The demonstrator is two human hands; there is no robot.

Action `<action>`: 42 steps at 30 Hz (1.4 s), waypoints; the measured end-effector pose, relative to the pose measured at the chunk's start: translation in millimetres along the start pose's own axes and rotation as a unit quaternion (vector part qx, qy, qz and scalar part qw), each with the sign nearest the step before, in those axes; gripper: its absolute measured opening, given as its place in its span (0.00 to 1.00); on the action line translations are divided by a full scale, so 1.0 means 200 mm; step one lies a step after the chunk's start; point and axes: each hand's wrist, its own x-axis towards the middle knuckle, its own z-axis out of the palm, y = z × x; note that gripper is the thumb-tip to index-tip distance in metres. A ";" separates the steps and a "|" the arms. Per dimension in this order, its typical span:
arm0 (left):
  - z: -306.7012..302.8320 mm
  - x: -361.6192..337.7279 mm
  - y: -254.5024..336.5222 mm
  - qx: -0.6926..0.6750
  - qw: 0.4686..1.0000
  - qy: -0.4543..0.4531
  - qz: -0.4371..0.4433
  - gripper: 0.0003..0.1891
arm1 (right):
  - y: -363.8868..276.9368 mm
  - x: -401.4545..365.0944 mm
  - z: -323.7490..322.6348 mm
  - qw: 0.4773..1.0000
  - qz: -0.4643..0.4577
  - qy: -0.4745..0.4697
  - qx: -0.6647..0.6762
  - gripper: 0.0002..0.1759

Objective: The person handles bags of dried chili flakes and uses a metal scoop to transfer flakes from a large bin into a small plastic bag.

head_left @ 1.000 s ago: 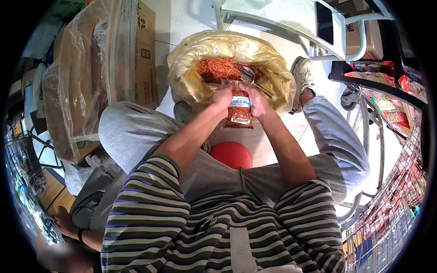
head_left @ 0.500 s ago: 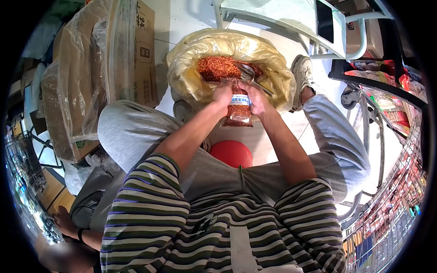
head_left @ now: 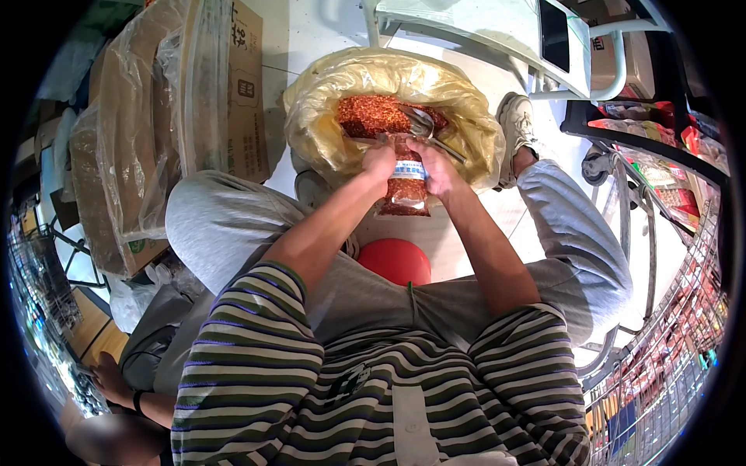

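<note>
A clear packet of red flakes (head_left: pixel 406 190) with a blue and white label hangs upright between my hands. My left hand (head_left: pixel 379 163) grips its top left edge, and my right hand (head_left: pixel 438 167) holds the top right edge. Just beyond them stands a large yellow plastic bag (head_left: pixel 311 101), open at the top. Loose red flakes (head_left: pixel 373 115) lie inside it, with a metal scoop (head_left: pixel 420 121) resting on them. My fingertips are over the near side of the bag's opening.
A red round object (head_left: pixel 395 261) is between my legs. Cardboard boxes (head_left: pixel 247 93) wrapped in plastic stand at left. A white table (head_left: pixel 497 31) holds a dark flat device (head_left: pixel 554 35). A wire cart (head_left: pixel 660 365) with packets is at right. Another person's hand (head_left: pixel 111 379) shows lower left.
Both hands and the packet have barely moved; the packet's label is tilted slightly differently.
</note>
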 end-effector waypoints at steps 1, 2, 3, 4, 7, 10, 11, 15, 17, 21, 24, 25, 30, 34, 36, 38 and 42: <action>0.00 0.01 0.00 0.001 1.000 0.002 -0.005 0.22 | -0.01 -0.02 0.01 1.000 -0.001 0.002 -0.004 0.16; -0.01 0.02 -0.01 0.002 1.000 0.004 -0.010 0.22 | -0.01 -0.04 0.02 1.000 -0.003 0.003 -0.009 0.16; -0.01 0.01 0.00 0.007 1.000 0.003 0.000 0.22 | -0.01 -0.04 0.02 1.000 0.001 0.009 -0.008 0.16; 0.00 0.00 0.00 0.012 1.000 0.002 0.009 0.22 | -0.02 -0.03 0.03 1.000 0.004 0.015 -0.007 0.16; -0.01 0.07 -0.03 -0.010 1.000 -0.008 -0.006 0.22 | 0.01 0.02 -0.01 0.999 -0.018 0.019 -0.019 0.16; -0.01 0.07 -0.04 -0.020 1.000 -0.006 -0.014 0.21 | 0.03 0.04 -0.03 1.000 -0.028 0.009 -0.001 0.17; -0.01 0.05 -0.03 -0.019 1.000 -0.003 -0.012 0.21 | 0.03 0.03 -0.03 1.000 -0.026 0.005 0.011 0.17; -0.02 0.20 -0.12 0.006 1.000 0.016 0.008 0.21 | 0.02 0.01 -0.01 0.999 -0.032 0.021 -0.019 0.17; -0.03 0.26 -0.16 0.014 1.000 0.006 0.017 0.21 | 0.04 0.06 -0.05 0.999 -0.034 0.005 -0.006 0.18; -0.02 0.13 -0.09 -0.007 1.000 0.010 0.011 0.21 | 0.01 -0.01 0.00 0.999 -0.037 0.015 -0.001 0.18; -0.02 0.12 -0.08 -0.010 1.000 0.008 0.010 0.21 | 0.02 0.00 0.00 0.999 -0.046 0.022 -0.014 0.18; -0.01 0.12 -0.07 -0.025 1.000 0.011 -0.001 0.21 | 0.02 0.00 0.00 0.999 -0.042 0.024 -0.013 0.17; -0.02 0.06 -0.03 -0.014 1.000 -0.004 0.002 0.21 | -0.03 -0.07 0.08 0.998 -0.038 0.052 -0.021 0.16; -0.01 0.08 -0.05 -0.014 0.999 0.000 0.037 0.22 | -0.03 -0.08 0.09 0.997 -0.053 0.046 -0.021 0.17; -0.02 0.11 -0.07 -0.001 0.999 -0.001 0.042 0.23 | -0.03 -0.08 0.10 0.997 -0.055 0.052 -0.024 0.20; -0.02 0.02 0.01 0.012 1.000 -0.006 0.021 0.23 | -0.02 -0.06 0.08 0.995 -0.070 0.055 -0.032 0.23; 0.02 -0.21 0.10 -0.040 0.993 -0.006 0.109 0.24 | -0.08 -0.17 0.19 0.990 -0.121 0.057 -0.046 0.22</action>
